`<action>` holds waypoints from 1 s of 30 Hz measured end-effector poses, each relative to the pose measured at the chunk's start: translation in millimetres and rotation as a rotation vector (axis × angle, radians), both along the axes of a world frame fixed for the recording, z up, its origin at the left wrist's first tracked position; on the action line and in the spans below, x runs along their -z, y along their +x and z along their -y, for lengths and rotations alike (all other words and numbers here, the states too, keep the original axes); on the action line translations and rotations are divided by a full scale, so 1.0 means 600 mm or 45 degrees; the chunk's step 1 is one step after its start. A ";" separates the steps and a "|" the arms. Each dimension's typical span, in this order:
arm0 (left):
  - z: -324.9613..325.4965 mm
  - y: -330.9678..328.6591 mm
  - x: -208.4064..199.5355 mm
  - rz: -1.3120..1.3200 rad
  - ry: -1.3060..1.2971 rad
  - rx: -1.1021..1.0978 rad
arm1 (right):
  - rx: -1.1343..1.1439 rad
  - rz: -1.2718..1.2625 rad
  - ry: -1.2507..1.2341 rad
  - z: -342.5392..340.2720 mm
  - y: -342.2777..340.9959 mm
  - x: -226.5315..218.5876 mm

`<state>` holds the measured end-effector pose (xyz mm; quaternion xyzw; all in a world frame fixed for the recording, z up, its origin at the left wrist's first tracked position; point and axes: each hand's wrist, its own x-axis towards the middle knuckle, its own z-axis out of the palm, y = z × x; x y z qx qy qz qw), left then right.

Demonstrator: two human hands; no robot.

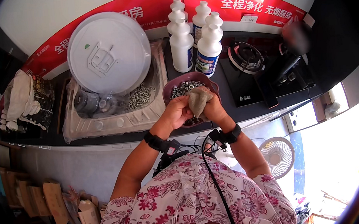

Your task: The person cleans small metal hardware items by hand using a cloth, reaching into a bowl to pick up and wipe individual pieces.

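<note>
A grey-brown cloth [199, 101] is bunched between my hands, just over a dark red bowl [167, 89]. Loose metal nuts [182, 88] fill the bowl. My left hand [177, 113] is closed, with thumb and fingers pinched at the cloth's left edge; whether a nut is also in the pinch is hidden. From the other side my right hand [215, 109] wraps round the cloth. More metal nuts [140, 96] lie in a plastic-wrapped sink [104, 126] to the left of the bowl.
A round white lid [112, 54] leans over the sink. Several white bottles [181, 48] stand behind the bowl. On the right is a black gas hob [241, 87]; whitish gloves [20, 94] lie far left. A fan [277, 157] and cardboard boxes [55, 202] stand below the counter.
</note>
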<state>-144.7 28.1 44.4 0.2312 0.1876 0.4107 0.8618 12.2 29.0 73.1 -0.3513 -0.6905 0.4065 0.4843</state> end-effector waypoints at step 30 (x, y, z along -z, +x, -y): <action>0.005 0.006 -0.004 -0.162 0.008 -0.078 | 0.046 -0.087 -0.341 0.000 0.004 0.010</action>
